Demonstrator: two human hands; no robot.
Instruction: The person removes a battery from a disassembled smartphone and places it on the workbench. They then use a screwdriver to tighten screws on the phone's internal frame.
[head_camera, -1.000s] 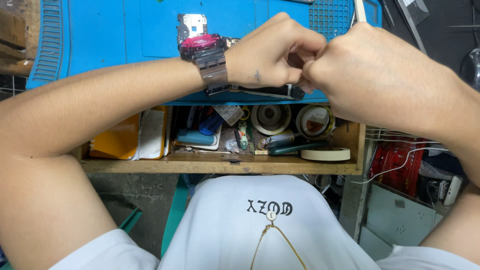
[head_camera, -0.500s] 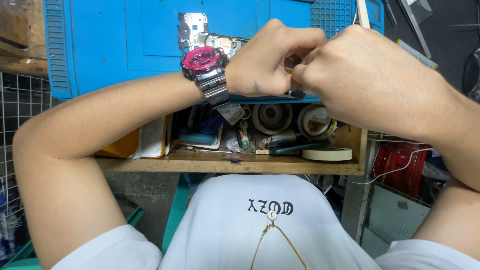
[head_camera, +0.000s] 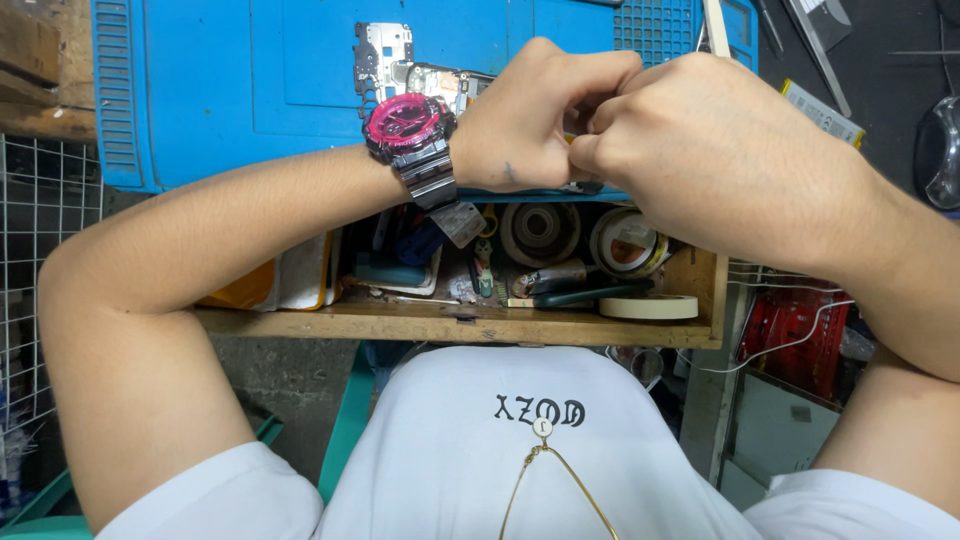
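Observation:
My left hand (head_camera: 530, 120) is curled into a fist over the near edge of the blue work mat (head_camera: 250, 90). A pink and black wristwatch (head_camera: 410, 130) sits on its wrist. My right hand (head_camera: 720, 150) is also curled shut, and its fingertips press against those of the left hand. Whatever lies between the fingers is hidden. A bare metal phone frame (head_camera: 385, 50) lies on the mat just beyond the watch.
An open wooden drawer (head_camera: 450, 322) below the mat holds tape rolls (head_camera: 625, 240), tools and small boxes. A wire grid (head_camera: 40, 230) stands at the left. Red parts and white wires (head_camera: 800, 325) hang at the right. Tweezers and a dark bench (head_camera: 870, 60) lie at the far right.
Both hands stay pressed together and have drifted slightly left and lower in view. My left elbow has folded in closer. More of the blue mat shows above the hands.

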